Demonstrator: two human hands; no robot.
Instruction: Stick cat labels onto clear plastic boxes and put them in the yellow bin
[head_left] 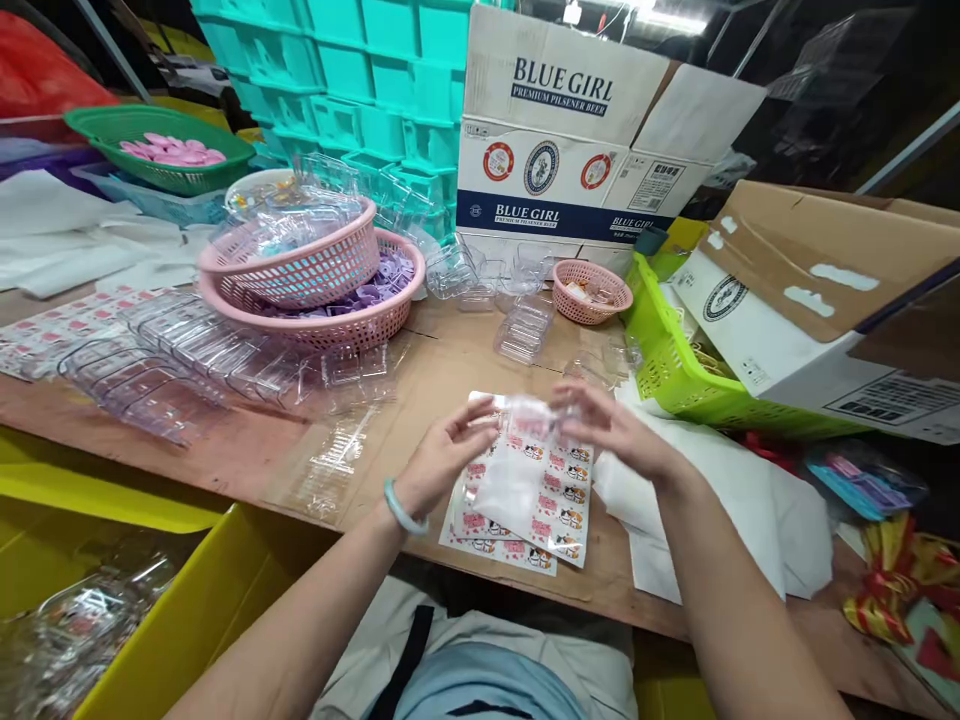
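Sheets of cat stickers [571, 520] with pink lettering lie stacked on the table edge before me. A blurred, see-through plastic piece [529, 415] is above their top part, between my hands. My right hand [611, 425] has bent fingers and a thumb around its right side; it seems to be a clear plastic case, though motion smears it. On the left, my left hand [454, 450], with a pale green bangle [403, 508] at the wrist, reaches toward the piece with fingers apart. A whitish patch [506, 490] covers part of the stickers; whether film or glare I cannot tell.
Clear plastic cases [217, 350] lie in rows at left, beside stacked pink baskets [300, 325]. A small pink basket [592, 290] stands behind the stickers. White sheets [705, 500] lie at right, near a green basket [667, 350]. Cardboard boxes [555, 140] and turquoise crates [352, 80] rise behind.
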